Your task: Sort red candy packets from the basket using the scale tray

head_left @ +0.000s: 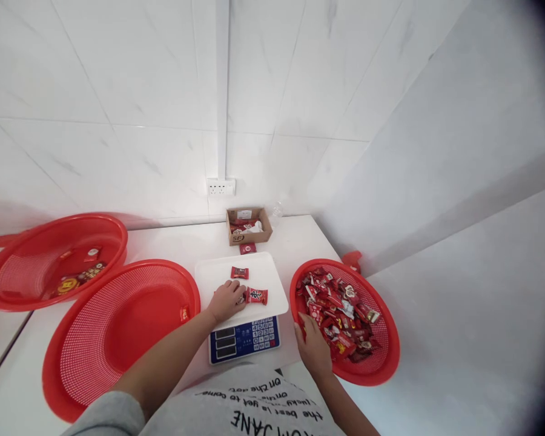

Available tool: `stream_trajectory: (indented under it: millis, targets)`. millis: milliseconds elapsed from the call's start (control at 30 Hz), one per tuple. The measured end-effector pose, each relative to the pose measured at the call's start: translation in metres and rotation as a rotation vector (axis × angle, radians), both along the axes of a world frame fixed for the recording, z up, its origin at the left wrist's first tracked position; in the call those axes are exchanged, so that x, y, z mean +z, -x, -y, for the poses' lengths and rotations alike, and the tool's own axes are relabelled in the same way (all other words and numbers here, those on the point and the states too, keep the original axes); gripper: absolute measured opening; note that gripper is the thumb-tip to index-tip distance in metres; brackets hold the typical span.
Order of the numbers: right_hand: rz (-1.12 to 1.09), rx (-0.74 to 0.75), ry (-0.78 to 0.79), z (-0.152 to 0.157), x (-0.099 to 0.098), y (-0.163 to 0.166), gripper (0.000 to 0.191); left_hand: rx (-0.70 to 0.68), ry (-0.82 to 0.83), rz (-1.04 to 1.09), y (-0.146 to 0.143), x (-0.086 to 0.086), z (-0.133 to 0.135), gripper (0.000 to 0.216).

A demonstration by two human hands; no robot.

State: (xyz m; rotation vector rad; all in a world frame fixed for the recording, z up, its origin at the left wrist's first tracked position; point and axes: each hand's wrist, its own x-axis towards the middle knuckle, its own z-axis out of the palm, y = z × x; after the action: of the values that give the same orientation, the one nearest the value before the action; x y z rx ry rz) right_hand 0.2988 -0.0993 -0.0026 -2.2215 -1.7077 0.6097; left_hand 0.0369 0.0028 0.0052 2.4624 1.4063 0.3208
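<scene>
My left hand (227,301) rests on the white tray of a digital scale (272,274), its curled fingers touching a red wrapped candy (257,295). A second red candy (239,272) lies further back on the tray. My right hand (314,349) reaches into a red mesh basket (387,357) on the right, full of red wrapped candies (340,309); its fingers are among the candies and hidden. The scale's blue keypad and display (244,339) face me.
A large red basket (72,363) with one small packet (184,313) sits to the left. Another red basket (9,266) behind it holds a few packets. A small cardboard box (248,225) stands by the tiled wall, below a socket (221,186).
</scene>
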Motion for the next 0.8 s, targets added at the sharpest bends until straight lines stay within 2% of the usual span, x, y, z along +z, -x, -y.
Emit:
stream_trajectory:
  millis: [300, 467, 633, 733, 800]
  targets:
    - [0.004, -0.001, 0.017, 0.0, 0.003, 0.001, 0.05, 0.165, 0.106, 0.109, -0.012, 0.021, -0.018, 0.025]
    - [0.0, 0.013, 0.02, 0.0, 0.004, 0.001, 0.05, 0.261, 0.184, 0.181, -0.005, 0.031, -0.022, 0.028]
    - [0.005, 0.013, 0.011, 0.001, 0.0, -0.002, 0.049, 0.412, 0.264, 0.284, 0.025, 0.044, -0.016, 0.028]
    - [-0.003, 0.019, -0.011, 0.001, -0.002, -0.002, 0.049, 0.565, 0.351, 0.529, 0.056, 0.054, -0.002, 0.028]
    - [-0.005, 0.024, -0.028, 0.001, -0.002, -0.003, 0.048, 0.661, 0.351, 0.623, 0.082, 0.061, 0.012, 0.029]
